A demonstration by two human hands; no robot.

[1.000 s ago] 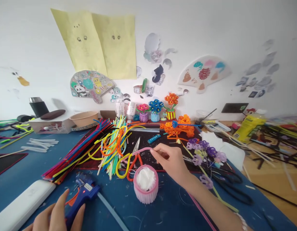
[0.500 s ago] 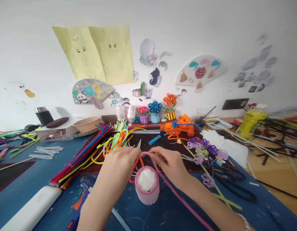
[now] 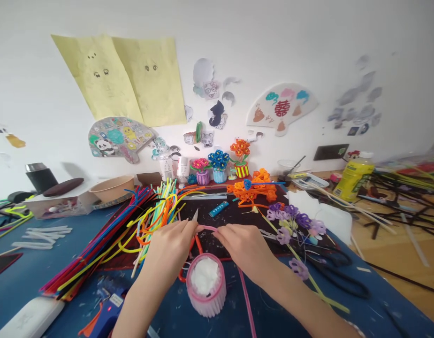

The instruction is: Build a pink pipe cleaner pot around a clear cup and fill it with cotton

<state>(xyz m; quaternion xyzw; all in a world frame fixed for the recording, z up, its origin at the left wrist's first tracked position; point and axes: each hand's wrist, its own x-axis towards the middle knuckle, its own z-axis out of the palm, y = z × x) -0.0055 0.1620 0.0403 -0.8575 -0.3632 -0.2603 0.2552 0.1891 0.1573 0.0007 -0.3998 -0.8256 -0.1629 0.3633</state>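
A pink pipe cleaner (image 3: 207, 228) stretches between my two hands, and its long tail hangs down past my right wrist. My left hand (image 3: 172, 241) is closed on one part of it, thumb and fingers pinched together. My right hand (image 3: 247, 244) pinches it a short way to the right. Just below them stands a small pink ribbed pot (image 3: 207, 300) with white stuffing (image 3: 205, 276) in its mouth. Red-orange-handled scissors (image 3: 198, 245) lie behind the pot, their blade tip showing above my left hand.
Bundled coloured pipe cleaners (image 3: 107, 234) lie to the left, near a blue glue gun (image 3: 113, 305) and a white case (image 3: 32, 319). Purple pipe-cleaner flowers (image 3: 297, 218) are on the right. Orange flowers (image 3: 261, 188), a teal lighter (image 3: 218, 209) and small flower pots (image 3: 219, 175) stand or lie farther back.
The view has swung to the right, so things appear farther left. My hands still hold the pink pipe cleaner, its stretch between them now straighter, and its tail hangs more steeply.
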